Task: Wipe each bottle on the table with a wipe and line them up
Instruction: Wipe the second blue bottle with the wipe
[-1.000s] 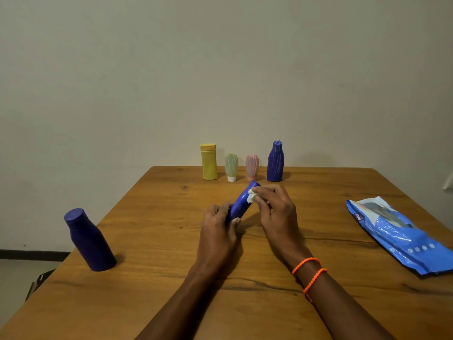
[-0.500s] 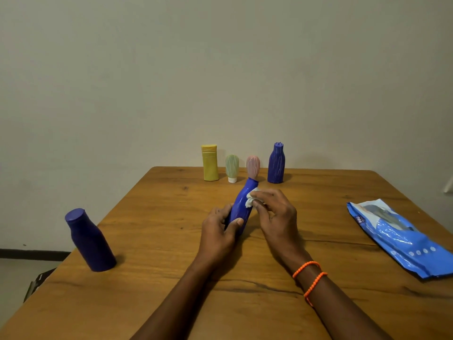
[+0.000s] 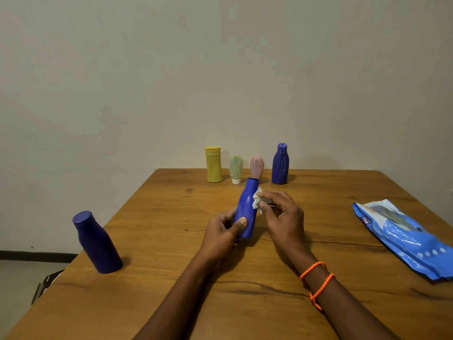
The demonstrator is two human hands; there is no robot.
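My left hand (image 3: pixel 221 231) grips the lower part of a bright blue bottle (image 3: pixel 247 207), held almost upright just above the table middle. My right hand (image 3: pixel 282 217) pinches a crumpled white wipe (image 3: pixel 257 201) against the bottle's right side near the neck. Along the far edge stand a yellow bottle (image 3: pixel 213 164), a small green tube (image 3: pixel 235 169), a pink tube (image 3: pixel 257 167) and a dark blue bottle (image 3: pixel 280 164) in a row. Another dark blue bottle (image 3: pixel 96 242) stands alone at the left edge.
A blue pack of wipes (image 3: pixel 402 238) lies flat on the wooden table (image 3: pixel 171 278) at the right. The table's left edge drops to the floor beside the lone bottle. A plain wall stands right behind the far edge.
The blue bottle has been tipped from a slanted lie to nearly upright in my left hand. My right hand with the wipe stayed at its neck side.
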